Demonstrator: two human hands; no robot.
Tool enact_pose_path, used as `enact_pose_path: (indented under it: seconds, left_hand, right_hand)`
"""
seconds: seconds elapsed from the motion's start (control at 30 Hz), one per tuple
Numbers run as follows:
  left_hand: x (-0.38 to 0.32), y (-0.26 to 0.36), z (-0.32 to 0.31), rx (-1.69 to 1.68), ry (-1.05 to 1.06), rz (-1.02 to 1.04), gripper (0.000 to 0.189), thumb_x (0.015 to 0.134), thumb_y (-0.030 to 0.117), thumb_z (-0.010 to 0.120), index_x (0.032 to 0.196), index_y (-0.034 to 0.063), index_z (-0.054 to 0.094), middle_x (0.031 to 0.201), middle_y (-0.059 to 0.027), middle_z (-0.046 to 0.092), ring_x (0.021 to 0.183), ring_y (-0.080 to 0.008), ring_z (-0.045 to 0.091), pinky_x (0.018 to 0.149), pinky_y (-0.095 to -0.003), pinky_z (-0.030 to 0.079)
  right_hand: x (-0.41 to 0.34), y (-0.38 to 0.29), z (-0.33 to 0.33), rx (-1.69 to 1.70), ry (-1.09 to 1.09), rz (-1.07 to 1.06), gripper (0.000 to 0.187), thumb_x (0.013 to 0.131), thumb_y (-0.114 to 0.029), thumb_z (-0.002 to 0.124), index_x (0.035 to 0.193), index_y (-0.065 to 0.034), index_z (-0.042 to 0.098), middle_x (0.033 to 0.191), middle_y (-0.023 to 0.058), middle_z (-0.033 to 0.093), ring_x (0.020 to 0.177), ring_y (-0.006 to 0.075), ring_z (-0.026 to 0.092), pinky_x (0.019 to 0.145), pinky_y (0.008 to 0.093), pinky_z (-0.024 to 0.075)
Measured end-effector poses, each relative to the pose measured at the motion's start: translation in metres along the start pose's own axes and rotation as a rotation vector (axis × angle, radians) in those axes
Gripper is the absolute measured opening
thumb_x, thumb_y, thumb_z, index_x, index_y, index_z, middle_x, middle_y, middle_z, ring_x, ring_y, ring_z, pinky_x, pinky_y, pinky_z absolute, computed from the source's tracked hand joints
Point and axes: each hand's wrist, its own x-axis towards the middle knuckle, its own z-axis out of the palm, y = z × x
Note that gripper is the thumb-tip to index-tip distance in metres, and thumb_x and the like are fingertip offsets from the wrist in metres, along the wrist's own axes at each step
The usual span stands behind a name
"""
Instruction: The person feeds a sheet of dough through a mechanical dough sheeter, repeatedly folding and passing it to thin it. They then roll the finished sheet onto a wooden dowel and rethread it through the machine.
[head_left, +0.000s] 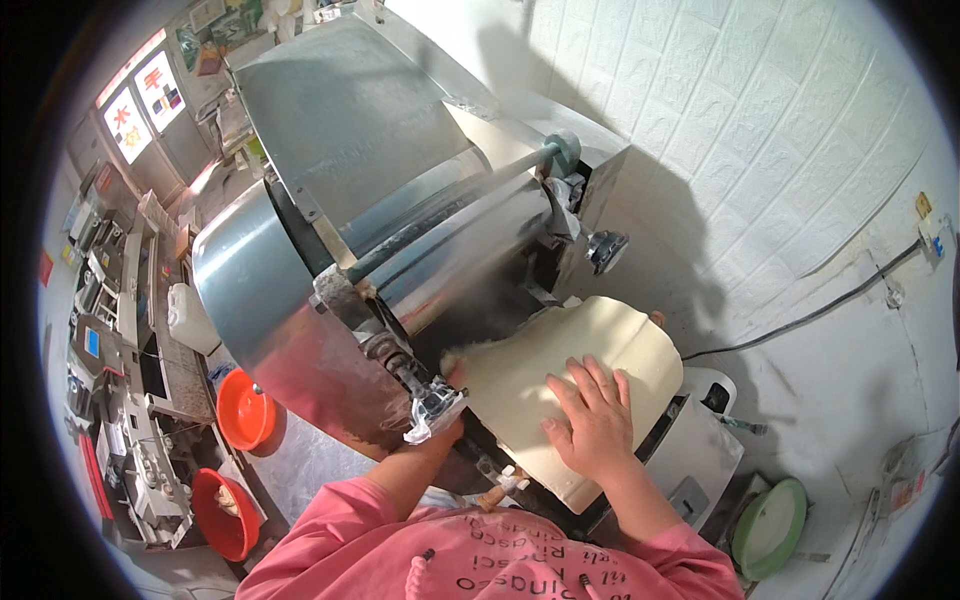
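Observation:
A thick, pale dough sheet (570, 397) lies folded or layered at the front of a metal dough sheeter (360, 112), below its steel roller (472, 240). My right hand (592, 420) rests palm down on the sheet, its fingers somewhat spread. My left hand (453, 367) reaches past a plastic-wrapped adjusting knob (439, 409) to the sheet's left edge. The knob and the dough hide most of that hand, so its grip does not show. What looks like a fingertip (657, 319) shows at the sheet's far right edge; whose it is, I cannot tell.
A second knob (606, 251) juts out at the machine's right. Orange-red basins (246, 409) stand on the floor at left, by a cluttered bench (161, 360). At right are a green basin (770, 529) and a black cable (802, 319) along the white wall (720, 150).

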Motion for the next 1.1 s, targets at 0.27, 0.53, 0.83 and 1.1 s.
enact_pose_path:
  seconds: [0.27, 0.53, 0.83, 1.1]
  left_hand:
    - [-0.031, -0.028, 0.037, -0.272, -0.381, -0.242, 0.044, 0.096, 0.043, 0.042, 0.111, 0.0077, 0.063, 0.106, -0.0067, 0.068, 0.104, -0.0236, 0.063, 0.091, -0.0403, 0.050]
    - [-0.028, -0.018, 0.041, -0.110, -0.203, -0.199, 0.035, 0.093, 0.041, 0.047, 0.101, 0.0135, 0.066, 0.093, -0.0020, 0.068, 0.086, -0.0197, 0.066, 0.074, -0.0343, 0.054]
    - [-0.027, -0.022, 0.039, -0.036, -0.138, -0.164, 0.031, 0.089, 0.047, 0.054, 0.091, 0.0177, 0.065, 0.088, 0.0010, 0.066, 0.081, -0.0162, 0.063, 0.065, -0.0333, 0.050]
    - [-0.007, -0.041, 0.028, -0.100, -0.236, -0.215, 0.034, 0.089, 0.046, 0.051, 0.094, 0.0160, 0.065, 0.092, -0.0004, 0.067, 0.089, -0.0200, 0.065, 0.074, -0.0397, 0.053]
  right_hand:
    - [-0.061, 0.031, 0.008, 0.074, 0.115, 0.008, 0.059, 0.092, -0.052, 0.044, 0.134, -0.0118, 0.055, 0.146, 0.0164, 0.042, 0.137, 0.0347, 0.034, 0.111, 0.0518, 0.0192]
    - [-0.064, 0.137, 0.028, 0.084, 0.402, 0.499, 0.054, 0.094, -0.033, 0.046, 0.141, -0.0054, 0.043, 0.148, 0.0232, 0.035, 0.139, 0.0415, 0.028, 0.113, 0.0503, 0.0204]
    - [-0.066, 0.043, 0.006, 0.253, -0.100, -0.339, 0.050, 0.091, -0.027, 0.052, 0.136, -0.0051, 0.049, 0.139, 0.0211, 0.047, 0.128, 0.0371, 0.045, 0.109, 0.0478, 0.0307]
    - [0.004, 0.165, -0.017, 0.040, 0.400, 0.316, 0.034, 0.090, -0.018, 0.057, 0.120, -0.0023, 0.059, 0.129, 0.0177, 0.056, 0.123, 0.0365, 0.048, 0.106, 0.0465, 0.0349]
